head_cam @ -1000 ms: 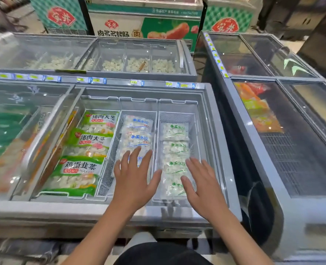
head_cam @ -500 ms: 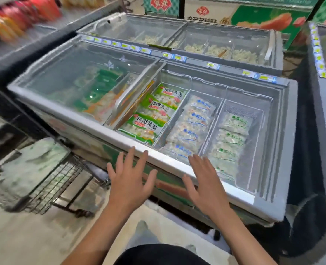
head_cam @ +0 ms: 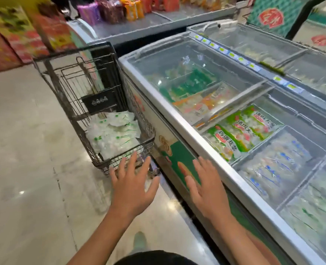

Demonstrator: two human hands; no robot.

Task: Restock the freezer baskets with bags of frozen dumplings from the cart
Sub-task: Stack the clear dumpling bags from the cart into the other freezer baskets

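Observation:
A wire shopping cart stands on the floor left of the chest freezer. Clear bags of frozen dumplings with green print lie piled in the cart. The freezer's open section holds baskets with green-labelled bags, blue-printed bags and pale green-printed bags. My left hand hovers with spread fingers just short of the cart's near rim, holding nothing. My right hand is spread in front of the freezer's side panel, also empty.
A glass lid covers the freezer's left section over green and orange packs. A second freezer runs behind it. Shelves of colourful packets stand at the back. Beige tiled floor spreads to the left.
The view has swung left from the freezer baskets to the cart. Both hands have left the freezer's rim and now hang spread near the cart and freezer side.

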